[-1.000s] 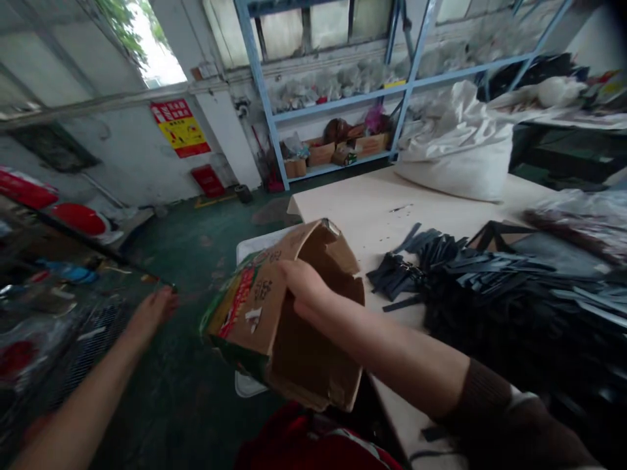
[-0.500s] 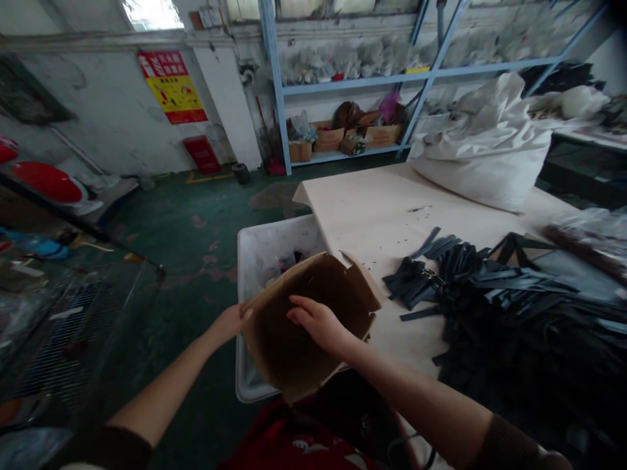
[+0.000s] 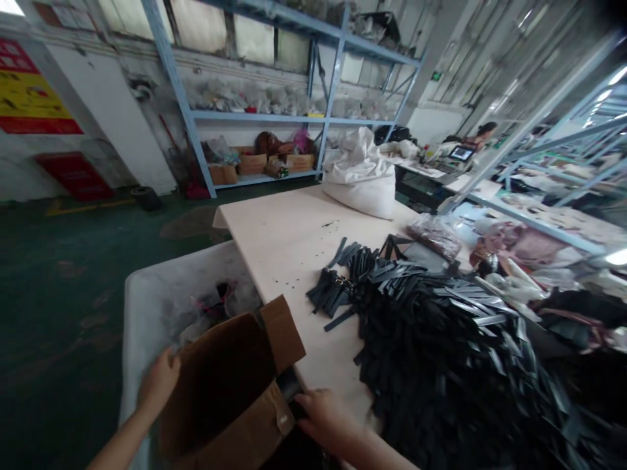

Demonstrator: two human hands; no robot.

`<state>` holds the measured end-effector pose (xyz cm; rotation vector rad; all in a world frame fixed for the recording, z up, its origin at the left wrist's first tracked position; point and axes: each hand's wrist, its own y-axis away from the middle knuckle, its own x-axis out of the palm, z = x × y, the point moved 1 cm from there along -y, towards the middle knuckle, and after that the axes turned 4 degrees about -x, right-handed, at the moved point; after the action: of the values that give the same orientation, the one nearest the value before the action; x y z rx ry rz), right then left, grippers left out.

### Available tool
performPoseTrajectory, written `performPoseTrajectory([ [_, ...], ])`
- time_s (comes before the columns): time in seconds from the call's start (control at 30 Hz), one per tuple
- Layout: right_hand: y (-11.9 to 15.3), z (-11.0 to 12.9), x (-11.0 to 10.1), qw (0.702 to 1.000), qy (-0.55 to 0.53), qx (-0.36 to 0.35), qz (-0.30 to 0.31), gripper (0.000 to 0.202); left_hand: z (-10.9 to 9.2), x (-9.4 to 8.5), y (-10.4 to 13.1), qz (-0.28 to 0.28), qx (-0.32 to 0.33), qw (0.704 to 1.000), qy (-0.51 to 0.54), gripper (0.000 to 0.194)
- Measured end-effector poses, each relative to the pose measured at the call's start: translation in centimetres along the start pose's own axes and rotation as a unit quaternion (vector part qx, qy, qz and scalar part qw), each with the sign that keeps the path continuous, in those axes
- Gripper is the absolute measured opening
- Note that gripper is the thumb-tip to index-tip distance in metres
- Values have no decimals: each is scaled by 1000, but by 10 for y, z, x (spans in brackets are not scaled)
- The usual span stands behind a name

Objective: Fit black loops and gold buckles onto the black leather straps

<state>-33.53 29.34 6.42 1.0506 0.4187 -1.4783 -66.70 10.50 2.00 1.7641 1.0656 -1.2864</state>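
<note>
Left hand (image 3: 160,377) grips the left rim of the box (image 3: 223,382), seemingly steadying it mouth-up at the near end of the bin (image 3: 151,294), while whether the half-curled right hand (image 3: 327,418), near the table (image 3: 279,225), holds anything is unclear.

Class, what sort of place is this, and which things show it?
Probably a workshop or factory floor: dark strips lie heaped on a worktable, and blue metal shelving holds plastic bags.

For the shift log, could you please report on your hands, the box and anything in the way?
Left hand gripping box. Right hand beside table edge, grip unclear. Box open, at the bin. Possible obstacle: strips heaped near right hand.
</note>
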Motion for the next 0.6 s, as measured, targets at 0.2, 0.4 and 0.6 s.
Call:
performPoseTrajectory([
  [0.2,25,-99,-29,983,-83,111,-120,38,-199,25,3,50,234,970,-35,58],
  [0.4,34,-126,-20,963,-160,123,-179,37,-368,110,38,115,331,930,-109,119],
  [0.6,72,-139,33,922,-265,154,-238,35,-402,137,-5,134,311,931,-139,114],
])
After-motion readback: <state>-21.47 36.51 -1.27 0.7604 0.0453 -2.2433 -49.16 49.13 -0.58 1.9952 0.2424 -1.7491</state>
